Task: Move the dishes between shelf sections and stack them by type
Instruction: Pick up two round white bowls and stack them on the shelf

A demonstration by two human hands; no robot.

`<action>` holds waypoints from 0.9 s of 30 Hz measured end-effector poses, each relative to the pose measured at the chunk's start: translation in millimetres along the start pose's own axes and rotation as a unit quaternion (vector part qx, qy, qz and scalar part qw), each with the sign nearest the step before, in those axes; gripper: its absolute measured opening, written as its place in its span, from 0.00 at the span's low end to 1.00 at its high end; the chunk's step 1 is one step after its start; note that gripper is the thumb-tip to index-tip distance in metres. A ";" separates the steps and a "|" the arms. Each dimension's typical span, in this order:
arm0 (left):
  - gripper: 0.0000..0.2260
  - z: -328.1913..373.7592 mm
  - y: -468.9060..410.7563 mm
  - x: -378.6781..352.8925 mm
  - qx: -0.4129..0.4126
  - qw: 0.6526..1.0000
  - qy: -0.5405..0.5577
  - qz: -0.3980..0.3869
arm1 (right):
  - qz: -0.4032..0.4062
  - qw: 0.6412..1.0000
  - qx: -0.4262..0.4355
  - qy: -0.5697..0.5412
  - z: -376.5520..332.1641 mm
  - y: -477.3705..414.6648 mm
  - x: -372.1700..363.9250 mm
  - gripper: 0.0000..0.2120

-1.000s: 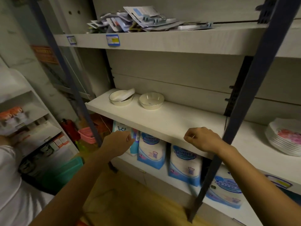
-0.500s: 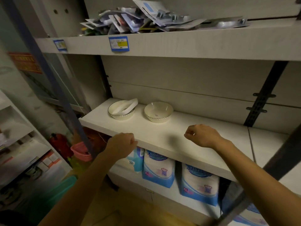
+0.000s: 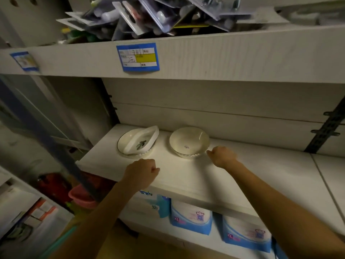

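- left hand [image 3: 141, 170] clenched, holding nothing, over the front of the shelf [image 3: 186, 176]; right hand [image 3: 222, 156] likewise clenched and empty, its knuckles just beside the rim of the right bowl [image 3: 188, 142]
- left bowl [image 3: 135, 146] stands near it, towards the shelf's left end; a white piece [image 3: 147, 135] lies tilted across it
- blue-and-white packs [image 3: 190, 217] below; blister packs [image 3: 158, 14] heaped on the upper shelf [image 3: 224, 53]

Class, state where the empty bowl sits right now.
Head view: the empty bowl sits on the middle shelf, right of the other bowl, with the right hand beside its rim.
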State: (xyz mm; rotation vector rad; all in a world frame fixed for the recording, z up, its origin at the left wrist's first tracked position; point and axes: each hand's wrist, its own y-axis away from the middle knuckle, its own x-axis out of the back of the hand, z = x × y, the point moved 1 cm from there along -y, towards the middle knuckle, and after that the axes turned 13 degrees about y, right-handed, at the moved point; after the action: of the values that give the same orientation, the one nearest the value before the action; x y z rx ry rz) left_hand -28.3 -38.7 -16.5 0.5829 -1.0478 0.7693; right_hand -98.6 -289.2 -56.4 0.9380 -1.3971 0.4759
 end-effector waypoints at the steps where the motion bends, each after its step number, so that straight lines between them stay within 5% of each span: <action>1: 0.13 -2.7 -6.1 0.9 -0.005 1.000 0.005 -0.003 | -0.006 1.000 -0.013 -0.006 -4.0 -6.3 -0.7 0.24; 6: 0.12 -12.7 -28.9 1.2 -0.023 0.999 0.016 -0.026 | -0.025 0.997 -0.067 -0.040 -26.7 -36.5 -5.9 0.26; 14: 0.14 -28.5 -47.9 10.2 -0.051 0.997 0.019 -0.050 | -0.074 0.985 -0.141 -0.062 -37.9 -52.5 -0.3 0.11; 27: 0.15 -19.3 -93.2 -17.3 0.003 0.970 0.138 -0.203 | -0.037 0.978 -0.067 -0.194 -24.0 -27.0 35.3 0.20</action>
State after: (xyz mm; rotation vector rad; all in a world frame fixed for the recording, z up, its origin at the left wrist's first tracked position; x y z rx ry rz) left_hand 50.8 -85.8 -46.1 0.6493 -0.6409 0.4752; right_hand -57.4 -294.3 -27.8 1.0030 -1.7156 0.1414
